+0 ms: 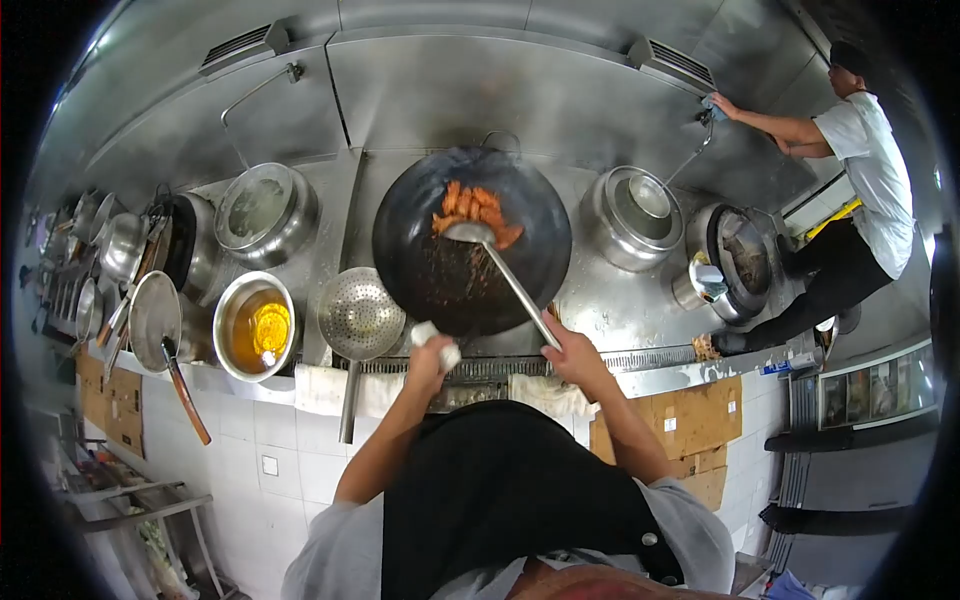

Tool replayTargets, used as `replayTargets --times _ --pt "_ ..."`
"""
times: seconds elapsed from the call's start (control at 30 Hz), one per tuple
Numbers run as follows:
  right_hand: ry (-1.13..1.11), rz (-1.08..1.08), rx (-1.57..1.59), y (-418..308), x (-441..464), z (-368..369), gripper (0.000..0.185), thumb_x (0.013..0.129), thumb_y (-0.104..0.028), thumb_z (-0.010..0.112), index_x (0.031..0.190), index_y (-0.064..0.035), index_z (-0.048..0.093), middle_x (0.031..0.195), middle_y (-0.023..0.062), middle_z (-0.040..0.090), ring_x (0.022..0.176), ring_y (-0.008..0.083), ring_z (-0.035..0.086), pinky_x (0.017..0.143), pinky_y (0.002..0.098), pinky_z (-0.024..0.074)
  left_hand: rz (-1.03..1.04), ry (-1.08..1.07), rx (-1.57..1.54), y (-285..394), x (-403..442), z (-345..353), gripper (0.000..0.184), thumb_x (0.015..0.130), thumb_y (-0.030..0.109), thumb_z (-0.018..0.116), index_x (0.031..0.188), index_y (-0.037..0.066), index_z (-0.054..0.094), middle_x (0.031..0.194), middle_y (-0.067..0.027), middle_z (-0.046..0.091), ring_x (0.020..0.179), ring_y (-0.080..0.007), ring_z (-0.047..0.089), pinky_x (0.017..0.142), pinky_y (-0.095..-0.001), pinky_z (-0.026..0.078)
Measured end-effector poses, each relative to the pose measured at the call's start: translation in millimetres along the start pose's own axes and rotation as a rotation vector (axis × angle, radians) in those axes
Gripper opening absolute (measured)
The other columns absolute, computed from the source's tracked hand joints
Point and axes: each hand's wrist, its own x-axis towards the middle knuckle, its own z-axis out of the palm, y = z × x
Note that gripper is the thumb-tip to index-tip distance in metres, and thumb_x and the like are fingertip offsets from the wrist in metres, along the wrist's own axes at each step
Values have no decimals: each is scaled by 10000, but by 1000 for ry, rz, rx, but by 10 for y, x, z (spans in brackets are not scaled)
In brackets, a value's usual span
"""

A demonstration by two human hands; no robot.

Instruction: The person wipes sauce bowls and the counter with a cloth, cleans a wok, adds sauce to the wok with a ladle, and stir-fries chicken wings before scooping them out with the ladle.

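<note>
A large dark wok (420,270) sits on the range in front of me. Orange-brown pieces of food (480,205) lie in its upper half, with small bits scattered below them. My right hand (572,352) is closed around the handle of a long metal ladle (515,285), whose bowl touches the food. My left hand (428,366) is closed on a folded white cloth (437,342) at the wok's near left rim. The cloth hides whether the fingers grip the rim too. A perforated strainer (362,312) rests just left of that hand, its handle pointing toward me.
Left of the strainer stands a metal pot (222,325) of yellow oil, beside a mesh strainer (155,310). Lidded metal pots (265,210) (630,220) flank the wok. At the far right, a person (865,180) stands up on the range, one hand holding a blue cloth (716,106) at a tap.
</note>
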Motion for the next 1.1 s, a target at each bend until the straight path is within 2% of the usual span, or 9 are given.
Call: replayTargets --times 0.07,0.17,0.43,0.6,0.8,0.97,1.0,1.03,1.1 --pt "53 109 -71 -35 8 78 729 914 -156 690 1574 -91 387 1266 287 664 1034 323 715 913 393 527 -30 7 5 -141 -219 -301 189 824 -11 640 1004 41 613 866 -64 642 745 -202 644 641 -358 540" --pt "197 29 193 -23 -375 336 782 868 -125 691 1580 -143 367 1104 320 676 968 510 664 821 518 540 -18 72 -42 109 -404 -120 167 819 -1 643 975 44 607 859 -69 636 756 -197 634 651 -352 526" --pt "-7 177 -200 -258 -1138 -67 735 877 -111 689 1554 -115 404 915 258 687 854 486 658 747 495 540 -195 3 54 658 331 279 159 918 205 696 958 92 592 821 -49 645 683 -184 643 518 -361 481" --pt "-62 251 -194 129 -411 -18 745 899 -160 680 1581 -175 381 1067 293 685 950 478 671 832 533 538 -317 -14 -15 783 201 202 412 998 546 614 1045 137 586 807 -28 646 661 -183 648 521 -334 473" --pt "150 342 283 188 276 -310 677 953 -125 645 1555 20 371 1423 244 606 1320 262 583 1103 322 419 -180 6 6 661 -441 -446 343 976 309 661 1207 73 567 906 -90 686 799 -229 693 644 -377 587" --pt "278 385 404 344 720 117 684 959 -133 632 1563 25 350 1354 255 640 1124 269 658 1033 318 470 -245 109 179 580 -1065 -1087 365 896 71 688 1234 -9 576 961 -126 690 826 -219 691 629 -339 577" --pt "327 296 321 721 852 513 701 957 -128 633 1582 -7 339 1109 194 717 851 245 674 839 339 557 -235 149 135 587 -1183 -1122 352 889 67 691 1214 -13 582 937 -124 688 796 -218 685 622 -336 572" --pt "247 428 636 310 828 555 705 994 -114 617 1626 -122 303 640 -23 507 496 99 489 445 286 411 -222 189 89 608 -1269 -1133 339 883 62 695 1195 -17 587 913 -123 686 765 -216 679 614 -332 567" --pt "71 350 797 45 739 599 706 995 -99 619 1628 -151 312 655 -21 517 488 101 501 439 277 410 -215 237 -12 630 -1373 -1120 334 880 74 708 1182 3 585 921 -124 685 714 -213 662 584 -329 555"
